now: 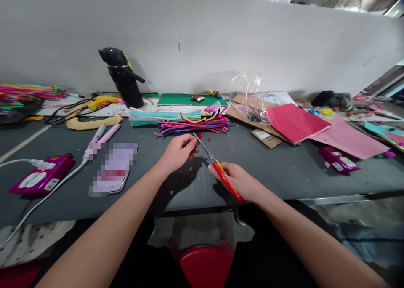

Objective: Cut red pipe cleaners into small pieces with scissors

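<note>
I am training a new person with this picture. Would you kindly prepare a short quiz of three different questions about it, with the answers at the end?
1. Which hand holds the scissors?

2. True or false: the phone lies to the left of the scissors.

3. The flask is mainly which colour?
A) green
B) black
C) red

Key:
1. The right hand.
2. True.
3. B.
</note>
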`<state>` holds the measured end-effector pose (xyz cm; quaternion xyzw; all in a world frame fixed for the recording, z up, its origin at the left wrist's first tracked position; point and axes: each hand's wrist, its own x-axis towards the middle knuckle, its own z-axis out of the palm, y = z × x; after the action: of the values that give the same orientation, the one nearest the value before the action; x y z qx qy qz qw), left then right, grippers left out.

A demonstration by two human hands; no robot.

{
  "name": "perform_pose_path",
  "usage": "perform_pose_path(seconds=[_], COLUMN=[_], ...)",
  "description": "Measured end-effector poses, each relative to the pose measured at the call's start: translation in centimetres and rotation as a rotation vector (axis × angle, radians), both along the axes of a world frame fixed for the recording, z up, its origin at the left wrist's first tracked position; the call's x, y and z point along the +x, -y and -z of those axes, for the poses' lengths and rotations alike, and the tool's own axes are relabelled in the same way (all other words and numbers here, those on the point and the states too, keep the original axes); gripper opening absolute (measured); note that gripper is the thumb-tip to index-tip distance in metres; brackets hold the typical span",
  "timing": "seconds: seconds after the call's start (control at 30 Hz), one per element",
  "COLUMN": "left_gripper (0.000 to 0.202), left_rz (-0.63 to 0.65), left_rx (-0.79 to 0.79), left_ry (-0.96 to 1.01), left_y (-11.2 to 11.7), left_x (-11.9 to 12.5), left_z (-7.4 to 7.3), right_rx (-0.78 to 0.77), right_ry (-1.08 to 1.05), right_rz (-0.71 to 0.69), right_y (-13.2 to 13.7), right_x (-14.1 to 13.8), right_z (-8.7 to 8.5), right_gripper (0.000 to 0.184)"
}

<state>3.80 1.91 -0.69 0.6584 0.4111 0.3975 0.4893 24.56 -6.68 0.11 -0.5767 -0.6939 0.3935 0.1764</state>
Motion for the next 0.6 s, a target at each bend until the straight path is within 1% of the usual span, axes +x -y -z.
perform_pose_path(seconds=[0.13,0.4,0.6], left_gripper=[0.027,0.025,0.028], left_rz=[0.012,0.029,0.028], left_rx=[0.011,0.017,0.017], left_ry=[-0.017,-0.085,-0.098], left_y=[-0.1,0.06,-0.2], left_x=[-0.14,-0.19,-0.15], left_z=[-0.09,-0.88,-0.67], right_rx=[-0.005,-0.021,-0.057], right_ry=[-0.013,-0.02,-0.077], right_rz=[0.001,0.022,0.022], right_y=[-0.02,-0.08,-0.38], right_x=[-0.04,-0.17,0.09], right_z=[-0.02,-0.09,0.53], right_gripper=[0.045,0.045,0.044])
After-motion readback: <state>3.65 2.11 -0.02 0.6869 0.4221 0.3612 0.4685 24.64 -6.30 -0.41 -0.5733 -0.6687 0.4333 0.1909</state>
